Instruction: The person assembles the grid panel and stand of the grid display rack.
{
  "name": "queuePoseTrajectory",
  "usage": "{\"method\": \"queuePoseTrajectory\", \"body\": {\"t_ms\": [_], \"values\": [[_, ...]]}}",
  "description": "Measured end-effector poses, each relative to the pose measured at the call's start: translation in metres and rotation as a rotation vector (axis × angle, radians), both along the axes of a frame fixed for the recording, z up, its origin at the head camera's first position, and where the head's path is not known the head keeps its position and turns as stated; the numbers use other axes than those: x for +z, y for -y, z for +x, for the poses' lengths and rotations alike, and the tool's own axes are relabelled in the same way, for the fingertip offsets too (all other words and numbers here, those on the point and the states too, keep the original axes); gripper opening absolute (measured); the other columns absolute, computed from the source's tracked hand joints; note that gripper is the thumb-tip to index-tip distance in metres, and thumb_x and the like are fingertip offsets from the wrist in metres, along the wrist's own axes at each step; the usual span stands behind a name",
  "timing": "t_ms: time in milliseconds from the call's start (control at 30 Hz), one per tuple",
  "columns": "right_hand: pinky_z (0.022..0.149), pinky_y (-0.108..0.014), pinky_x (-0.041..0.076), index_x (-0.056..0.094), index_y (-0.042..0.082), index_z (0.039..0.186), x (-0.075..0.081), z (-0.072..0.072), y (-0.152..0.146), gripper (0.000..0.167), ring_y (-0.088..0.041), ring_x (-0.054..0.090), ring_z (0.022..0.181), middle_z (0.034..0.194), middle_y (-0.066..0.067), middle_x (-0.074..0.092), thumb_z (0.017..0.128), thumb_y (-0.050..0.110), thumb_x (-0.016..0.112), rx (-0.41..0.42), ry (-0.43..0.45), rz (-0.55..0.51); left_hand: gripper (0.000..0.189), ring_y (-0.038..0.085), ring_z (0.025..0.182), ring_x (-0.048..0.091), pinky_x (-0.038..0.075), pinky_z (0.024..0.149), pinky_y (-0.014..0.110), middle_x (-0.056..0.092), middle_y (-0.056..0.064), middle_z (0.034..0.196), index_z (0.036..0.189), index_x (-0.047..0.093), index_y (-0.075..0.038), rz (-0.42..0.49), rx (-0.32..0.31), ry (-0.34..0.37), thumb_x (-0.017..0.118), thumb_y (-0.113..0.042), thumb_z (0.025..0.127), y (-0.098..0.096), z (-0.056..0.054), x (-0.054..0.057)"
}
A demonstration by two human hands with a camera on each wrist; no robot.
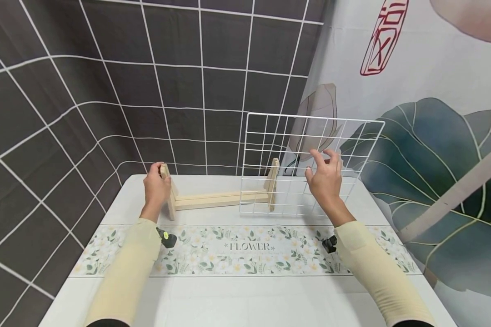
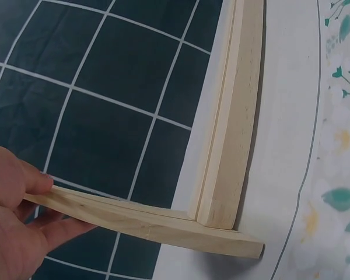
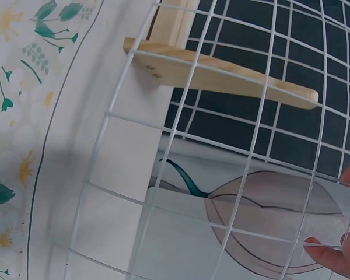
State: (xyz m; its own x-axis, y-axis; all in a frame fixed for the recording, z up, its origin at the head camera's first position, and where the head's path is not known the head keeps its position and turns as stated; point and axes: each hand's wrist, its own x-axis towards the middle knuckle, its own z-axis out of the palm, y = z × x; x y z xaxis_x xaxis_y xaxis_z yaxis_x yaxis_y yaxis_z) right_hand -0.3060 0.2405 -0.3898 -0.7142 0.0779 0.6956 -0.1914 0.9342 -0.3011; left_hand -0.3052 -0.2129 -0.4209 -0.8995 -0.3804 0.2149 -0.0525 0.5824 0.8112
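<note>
A pale wooden stand (image 1: 221, 200), with two end pieces joined by a crossbar, stands on the table. My left hand (image 1: 156, 187) holds the top of its left end piece; in the left wrist view, thumb and fingers of the hand (image 2: 14, 216) lie on opposite sides of that end piece (image 2: 163, 228). A white wire grid panel (image 1: 315, 117) stands tilted in front of the stand's right end. My right hand (image 1: 326, 179) holds it by the wires right of its middle. Through the grid, the right wrist view shows the right end piece (image 3: 221, 73).
A white table (image 1: 245, 297) carries a floral runner (image 1: 245, 263) printed FLOWER. Behind hangs a dark cloth with white grid lines (image 1: 172, 86). On the right is a light cloth with a large leaf print (image 1: 433, 150). Black wrist devices (image 1: 329, 244) sit near both cuffs.
</note>
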Motion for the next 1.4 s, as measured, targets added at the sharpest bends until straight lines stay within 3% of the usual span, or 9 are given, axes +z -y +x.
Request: {"method": "queuePoseTrajectory", "body": {"t_ms": [733,1400], "values": [[0.074,-0.059,0.053,0.059,0.017,0.134,-0.004,-0.003,-0.001,0.049,-0.044,0.054,0.113,0.138,-0.023,0.046,0.086,0.009,0.070,0.026,-0.036,-0.029,0.053,0.043,0.133,0.055,0.047,0.111,0.054,0.053,0.027,0.146,0.150,0.041,-0.004,0.026,-0.100,-0.017,0.051,0.001,0.098,-0.042,-0.018,-0.003],[0.073,-0.058,0.053,0.059,0.018,0.133,-0.002,-0.002,0.003,0.050,-0.044,0.056,0.112,0.140,-0.023,0.045,0.086,0.007,0.072,0.029,-0.035,-0.024,0.053,0.038,0.136,0.054,0.046,0.114,0.049,0.055,0.024,0.144,0.148,0.042,-0.004,0.032,-0.161,-0.017,0.055,0.003,0.097,-0.087,-0.026,-0.005]]}}
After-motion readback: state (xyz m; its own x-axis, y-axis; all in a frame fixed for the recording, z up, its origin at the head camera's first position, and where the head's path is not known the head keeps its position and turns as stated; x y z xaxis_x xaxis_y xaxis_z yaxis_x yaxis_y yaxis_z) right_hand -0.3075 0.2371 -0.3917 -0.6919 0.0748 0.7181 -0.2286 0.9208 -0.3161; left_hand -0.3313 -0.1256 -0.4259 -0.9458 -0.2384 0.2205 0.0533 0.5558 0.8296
